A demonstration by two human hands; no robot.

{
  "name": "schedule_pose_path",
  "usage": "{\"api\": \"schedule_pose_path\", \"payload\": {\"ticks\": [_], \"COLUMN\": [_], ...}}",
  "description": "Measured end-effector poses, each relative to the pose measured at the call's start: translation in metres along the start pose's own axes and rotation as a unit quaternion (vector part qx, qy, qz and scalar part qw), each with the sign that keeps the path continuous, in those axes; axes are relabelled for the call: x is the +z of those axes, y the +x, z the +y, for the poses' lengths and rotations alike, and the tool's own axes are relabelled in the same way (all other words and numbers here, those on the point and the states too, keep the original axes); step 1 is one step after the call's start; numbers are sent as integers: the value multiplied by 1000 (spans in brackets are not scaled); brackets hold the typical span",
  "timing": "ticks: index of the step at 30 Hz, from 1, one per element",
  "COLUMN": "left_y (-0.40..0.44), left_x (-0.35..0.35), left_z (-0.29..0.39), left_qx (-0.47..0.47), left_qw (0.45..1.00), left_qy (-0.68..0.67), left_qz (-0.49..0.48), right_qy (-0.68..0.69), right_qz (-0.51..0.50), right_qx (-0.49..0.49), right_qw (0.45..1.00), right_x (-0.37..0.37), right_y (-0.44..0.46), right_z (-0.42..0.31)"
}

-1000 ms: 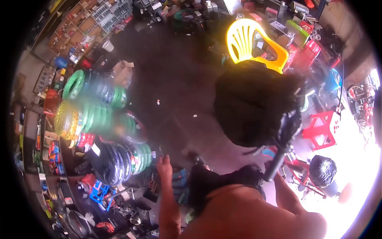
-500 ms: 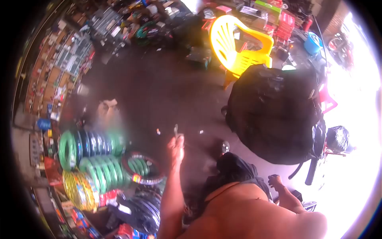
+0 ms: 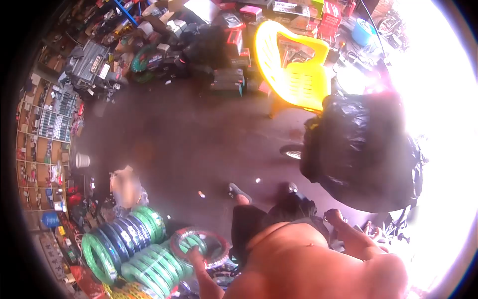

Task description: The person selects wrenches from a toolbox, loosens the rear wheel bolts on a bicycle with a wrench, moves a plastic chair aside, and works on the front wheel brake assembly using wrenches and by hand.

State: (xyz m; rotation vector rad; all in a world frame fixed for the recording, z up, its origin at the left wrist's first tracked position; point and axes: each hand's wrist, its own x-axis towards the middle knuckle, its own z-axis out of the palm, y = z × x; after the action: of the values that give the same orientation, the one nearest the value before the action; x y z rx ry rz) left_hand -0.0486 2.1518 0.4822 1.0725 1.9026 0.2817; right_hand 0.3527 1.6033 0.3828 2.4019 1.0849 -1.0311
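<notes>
My left hand (image 3: pixel 195 255) is low on the left, in front of a tyre with red and black colouring (image 3: pixel 219 255) that leans on green-wrapped tyres (image 3: pixel 154 269). Its fingers are small and blurred, and no tool shows in it; I cannot tell whether it touches the tyre. My right hand (image 3: pixel 333 217) hangs by my right hip with its fingers curled. Whether anything is inside that curl is hidden. Just beyond it stands a bulky load covered in black plastic (image 3: pixel 358 149), with part of a wheel (image 3: pixel 293 151) showing at its left side.
A yellow plastic chair (image 3: pixel 298 74) stands ahead, near stacked boxes (image 3: pixel 229 79) and a blue bucket (image 3: pixel 363 32). Shelves of small goods (image 3: pixel 45 149) line the left wall. A white pot (image 3: pixel 82 160) and brown cardboard (image 3: pixel 125 185) sit on the floor. Strong glare covers the right.
My left hand has dropped from out in front, where it held a small metal tool, to beside the tyre. My view has shifted, and both feet now show. My right hand stays by my hip.
</notes>
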Motion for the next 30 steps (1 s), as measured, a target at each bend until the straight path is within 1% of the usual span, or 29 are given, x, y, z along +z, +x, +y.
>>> {"api": "schedule_pose_path", "payload": {"ticks": [1, 2, 3, 4, 5, 6, 7, 8, 9, 10, 11, 12, 13, 16, 18, 20, 22, 23, 24, 26, 27, 28, 29, 30], "left_y": [17, 65, 108, 104, 93, 72, 84, 93, 90, 82, 72, 61, 50, 13, -18, -61, -84, -94, -103, -106, -104, -113, -113, -108], "left_x": [2, 1, 3, 14, 26, 48, 69, 92, 115, 141, 165, 192, 221, 299, 351, 399, 456, 481, 504, 573, 600, 619, 645, 667], "left_z": [34, 44, 60, 114, 177, 243, 281, 313, 351, 388, 418, 445, 469, 527, 554, 585, 607, 620, 632, 642, 643, 656, 660, 660], "left_qx": [-1, 88, 175, 153, 130, 55, 106, 157, 173, 188, 211, 231, 225, 217, 257, 254, 265, 261, 254, 382, 439, 416, 435, 454], "left_qw": [999, 995, 979, 986, 990, 994, 986, 973, 961, 947, 934, 921, 913, 875, 834, 823, 817, 816, 816, 795, 781, 787, 782, 777], "left_qy": [-24, 20, 67, 58, 51, -23, 21, 63, 101, 136, 131, 122, 111, 90, 92, 75, 78, 98, 119, 104, 99, 113, 137, 165], "left_qz": [37, 52, 75, 36, -2, -89, -123, -158, -189, -220, -255, -288, -321, -423, -480, -503, -507, -507, -505, -459, -433, -442, -424, -404], "right_qy": [15, 31, 19, 171, 404, 533, 610, 664, 733, 740, 747, 764, 780, 818, 830, 853, 865, 864, 879, 873, 879, 882, 885, 879], "right_qz": [-2, -6, 17, 61, 116, 155, 184, 209, 204, 210, 210, 207, 205, 209, 221, 249, 267, 265, 253, 257, 258, 259, 261, 264], "right_qx": [5, 11, 13, 65, 140, 174, 183, 177, 175, 175, 175, 186, 193, 205, 219, 250, 290, 313, 299, 366, 370, 375, 377, 389], "right_qw": [1000, 999, 1000, 981, 896, 814, 749, 696, 625, 614, 606, 582, 559, 494, 463, 385, 311, 292, 272, 195, 156, 118, 82, 79], "right_x": [-27, -46, -46, -84, -155, -210, -257, -292, -317, -343, -360, -371, -382, -396, -410, -408, -406, -405, -394, -410, -412, -412, -413, -410], "right_y": [16, 30, 55, 67, 69, 73, 79, 91, 103, 117, 127, 139, 156, 198, 215, 250, 290, 310, 332, 362, 374, 387, 401, 411], "right_z": [-26, -45, -64, -82, -107, -129, -147, -159, -165, -168, -173, -176, -174, -168, -151, -118, -78, -57, -34, 3, 18, 35, 53, 67]}}
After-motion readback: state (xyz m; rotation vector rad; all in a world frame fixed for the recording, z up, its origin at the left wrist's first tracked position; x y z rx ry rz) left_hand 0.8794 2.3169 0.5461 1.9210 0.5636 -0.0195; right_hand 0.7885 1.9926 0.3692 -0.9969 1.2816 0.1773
